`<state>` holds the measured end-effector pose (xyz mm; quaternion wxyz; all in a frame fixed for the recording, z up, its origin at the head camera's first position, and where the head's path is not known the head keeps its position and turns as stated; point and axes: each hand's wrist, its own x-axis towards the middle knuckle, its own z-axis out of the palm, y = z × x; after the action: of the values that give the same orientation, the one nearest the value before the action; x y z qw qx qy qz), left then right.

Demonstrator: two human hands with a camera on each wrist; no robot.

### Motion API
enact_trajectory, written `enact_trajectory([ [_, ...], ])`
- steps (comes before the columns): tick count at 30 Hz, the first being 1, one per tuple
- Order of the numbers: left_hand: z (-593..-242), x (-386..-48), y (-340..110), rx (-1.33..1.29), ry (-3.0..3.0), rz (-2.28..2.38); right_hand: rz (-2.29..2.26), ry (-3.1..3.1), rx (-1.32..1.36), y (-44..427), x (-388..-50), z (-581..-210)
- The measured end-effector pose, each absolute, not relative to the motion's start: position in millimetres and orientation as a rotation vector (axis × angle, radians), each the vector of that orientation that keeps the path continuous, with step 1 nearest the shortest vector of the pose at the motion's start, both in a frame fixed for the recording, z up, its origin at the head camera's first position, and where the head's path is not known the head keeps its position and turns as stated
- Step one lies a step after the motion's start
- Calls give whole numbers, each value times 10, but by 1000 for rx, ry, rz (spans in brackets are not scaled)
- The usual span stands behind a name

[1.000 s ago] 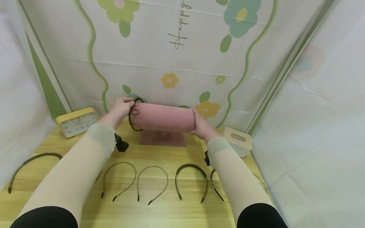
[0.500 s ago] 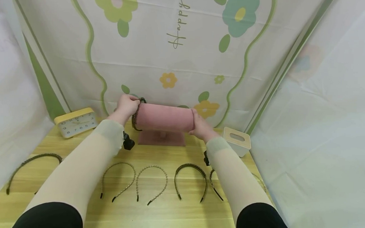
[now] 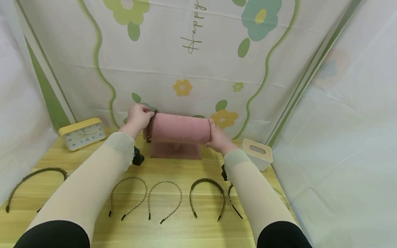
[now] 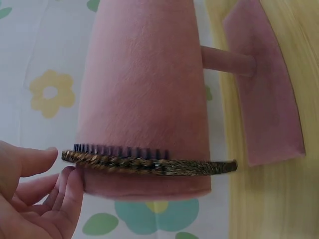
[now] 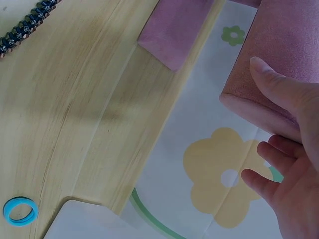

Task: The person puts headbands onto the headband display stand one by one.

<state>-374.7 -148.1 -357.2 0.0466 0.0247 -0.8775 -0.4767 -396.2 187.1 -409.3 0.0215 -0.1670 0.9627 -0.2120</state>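
Note:
A dark beaded headband (image 3: 151, 126) sits around the left end of a pink padded roll (image 3: 182, 128) on a stand with a pink base (image 3: 175, 151). At that end is my left hand (image 3: 138, 117). In the left wrist view, bent fingers of my left hand (image 4: 42, 194) touch the beaded headband (image 4: 144, 166) at its edge, the thumb tip just off it. My right hand (image 3: 219, 138) holds the roll's right end. The right wrist view has the thumb of my right hand (image 5: 294, 144) lying on the pink roll (image 5: 284, 45), with several fingers by its end.
Several headbands lie along the front, including a thin one (image 3: 165, 181), a dark one (image 3: 207, 179) and another at far left (image 3: 46, 168). A yellow-topped clock (image 3: 83, 134) stands back left, a tissue box (image 3: 258, 153) back right. A blue ring (image 5: 20, 211) lies on the table.
The headband has moved rightward onto the roll and now sits closer against it. My left hand has shifted right, its hold on the band loosened. The right hand has stayed at the roll's end.

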Motion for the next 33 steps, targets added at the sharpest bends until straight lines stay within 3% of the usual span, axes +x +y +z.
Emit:
enact_trajectory([
  [4,-3555,-3696,-1578,-69,-2725,-1443,-686,2965,-517,1868,-3912,-4070],
  [13,-3650,-3712,-1702,-715,-3018,-943,-654,2981,-490,1908,-3915,-4076],
  [23,-3716,-3774,-1677,-681,-3011,-541,-667,2976,-513,1910,-3894,-4093],
  [33,-3724,-3847,-1567,-714,-2966,-573,-676,2980,-537,1863,-3858,-4073],
])
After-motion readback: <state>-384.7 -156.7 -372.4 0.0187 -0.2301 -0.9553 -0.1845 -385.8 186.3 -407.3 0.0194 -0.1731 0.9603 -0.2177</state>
